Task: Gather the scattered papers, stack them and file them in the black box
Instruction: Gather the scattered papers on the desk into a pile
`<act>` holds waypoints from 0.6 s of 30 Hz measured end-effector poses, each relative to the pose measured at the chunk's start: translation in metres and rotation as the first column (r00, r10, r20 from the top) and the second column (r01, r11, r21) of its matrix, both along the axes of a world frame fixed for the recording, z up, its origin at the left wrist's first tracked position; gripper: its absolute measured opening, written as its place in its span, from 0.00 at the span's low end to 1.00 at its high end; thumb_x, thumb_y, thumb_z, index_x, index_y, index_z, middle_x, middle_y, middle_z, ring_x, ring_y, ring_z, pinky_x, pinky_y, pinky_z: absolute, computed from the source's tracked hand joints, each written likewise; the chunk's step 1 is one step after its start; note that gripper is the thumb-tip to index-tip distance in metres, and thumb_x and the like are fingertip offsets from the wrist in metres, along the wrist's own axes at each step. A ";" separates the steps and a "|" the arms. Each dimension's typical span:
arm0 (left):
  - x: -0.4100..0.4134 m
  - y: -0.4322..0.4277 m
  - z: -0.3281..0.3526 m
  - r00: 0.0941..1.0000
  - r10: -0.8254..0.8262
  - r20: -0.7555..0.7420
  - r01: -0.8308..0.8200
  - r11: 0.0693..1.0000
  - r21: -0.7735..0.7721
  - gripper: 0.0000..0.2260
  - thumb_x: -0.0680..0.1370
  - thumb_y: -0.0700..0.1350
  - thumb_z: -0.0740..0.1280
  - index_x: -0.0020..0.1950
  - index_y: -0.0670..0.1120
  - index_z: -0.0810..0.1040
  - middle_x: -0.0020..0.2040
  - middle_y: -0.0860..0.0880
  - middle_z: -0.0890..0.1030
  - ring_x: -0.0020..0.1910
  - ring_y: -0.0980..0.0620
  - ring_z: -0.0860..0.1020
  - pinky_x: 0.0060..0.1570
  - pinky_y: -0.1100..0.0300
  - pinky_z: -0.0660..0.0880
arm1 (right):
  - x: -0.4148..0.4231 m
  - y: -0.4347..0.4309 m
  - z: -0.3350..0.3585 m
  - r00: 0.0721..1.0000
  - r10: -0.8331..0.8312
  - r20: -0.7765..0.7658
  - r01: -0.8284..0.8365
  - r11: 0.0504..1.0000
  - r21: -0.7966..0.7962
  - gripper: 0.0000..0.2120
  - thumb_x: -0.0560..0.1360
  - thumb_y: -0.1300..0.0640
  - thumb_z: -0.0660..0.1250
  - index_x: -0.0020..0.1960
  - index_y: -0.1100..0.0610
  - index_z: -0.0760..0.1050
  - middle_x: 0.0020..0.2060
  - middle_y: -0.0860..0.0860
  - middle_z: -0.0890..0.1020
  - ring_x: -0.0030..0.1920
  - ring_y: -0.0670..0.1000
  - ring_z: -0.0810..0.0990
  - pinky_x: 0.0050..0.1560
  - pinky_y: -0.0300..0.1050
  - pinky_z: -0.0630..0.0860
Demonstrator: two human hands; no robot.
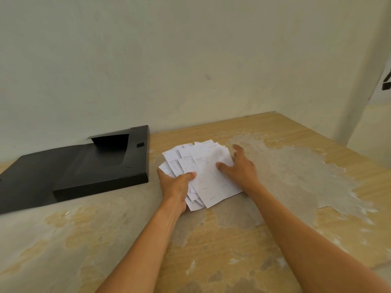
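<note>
- The black box (84,166) lies open at the left of the worktop (211,240), against the wall (190,49), its lid flap spread flat.
- My left hand (176,186) grips the left edge of the papers (207,172), thumb on top.
- The papers sit fanned on the worktop, just right of the box.
- My right hand (239,166) rests open on their right side, fingers spread.

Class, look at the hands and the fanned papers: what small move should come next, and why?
Probably squeeze the sheets square. The papers lie gathered but fanned out, edges uneven, with the left hand gripping one side and the right hand spread on top. The black box lies open beside them, so tidying comes before filing.
</note>
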State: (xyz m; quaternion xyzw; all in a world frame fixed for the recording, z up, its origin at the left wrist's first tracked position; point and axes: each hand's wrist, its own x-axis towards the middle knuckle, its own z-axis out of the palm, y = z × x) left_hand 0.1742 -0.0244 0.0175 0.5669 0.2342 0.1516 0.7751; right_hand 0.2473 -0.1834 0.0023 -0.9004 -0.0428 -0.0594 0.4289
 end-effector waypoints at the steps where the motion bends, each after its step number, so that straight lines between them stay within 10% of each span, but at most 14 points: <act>1: 0.000 0.001 0.001 1.000 -0.023 0.016 0.023 1.000 -0.014 0.26 0.67 0.26 0.72 0.61 0.45 0.74 0.54 0.45 0.83 0.47 0.46 0.83 0.37 0.49 0.82 | 0.001 -0.001 0.002 0.998 -0.015 -0.056 0.021 0.994 0.109 0.43 0.68 0.40 0.71 0.75 0.52 0.53 0.69 0.55 0.71 0.69 0.58 0.70 0.71 0.59 0.61; 4: -0.003 0.001 0.008 0.991 -0.107 0.077 0.110 0.993 -0.032 0.22 0.68 0.27 0.71 0.56 0.48 0.78 0.55 0.45 0.83 0.52 0.43 0.82 0.50 0.41 0.79 | -0.002 -0.003 0.012 0.985 0.034 -0.167 0.035 0.920 0.391 0.50 0.59 0.35 0.73 0.73 0.51 0.56 0.64 0.52 0.76 0.61 0.56 0.76 0.60 0.58 0.74; 8: -0.007 0.002 0.019 0.978 -0.172 0.114 0.171 0.985 0.018 0.21 0.69 0.27 0.70 0.58 0.46 0.78 0.57 0.44 0.82 0.55 0.43 0.80 0.55 0.41 0.77 | -0.009 -0.007 0.029 0.965 0.202 -0.165 -0.061 0.790 0.610 0.22 0.70 0.52 0.73 0.60 0.58 0.72 0.53 0.53 0.81 0.44 0.47 0.81 0.36 0.40 0.75; 18: -0.016 0.003 0.047 0.963 -0.251 0.098 0.230 0.956 0.184 0.19 0.73 0.30 0.64 0.61 0.45 0.77 0.58 0.44 0.81 0.57 0.42 0.78 0.58 0.41 0.75 | -0.024 -0.004 0.049 0.971 0.237 -0.011 -0.147 0.637 0.757 0.23 0.69 0.61 0.74 0.59 0.58 0.67 0.52 0.56 0.82 0.44 0.51 0.82 0.33 0.39 0.77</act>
